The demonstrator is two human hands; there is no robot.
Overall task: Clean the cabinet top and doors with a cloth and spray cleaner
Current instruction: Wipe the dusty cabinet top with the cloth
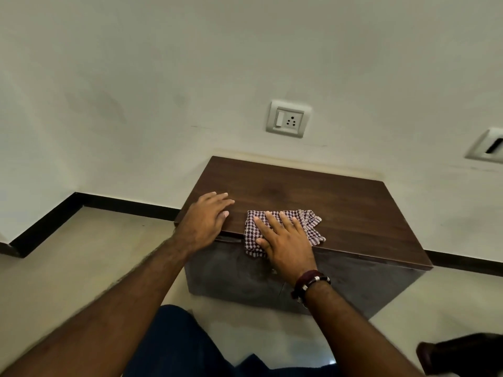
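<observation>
The right hand [285, 240] covered the middle of the cloth [310, 221]. The second wall plate [487, 145] and a dark object [462, 355] on the floor were cut by the right edge. The cabinet doors [245, 278] looked blurred.

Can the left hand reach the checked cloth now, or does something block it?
Probably yes. The left hand rests flat on the cabinet top beside the cloth, nothing between; the right hand presses it.

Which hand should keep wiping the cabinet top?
The right hand: it lies flat on the checked cloth on the cabinet top. The left hand only rests on bare wood.
</observation>
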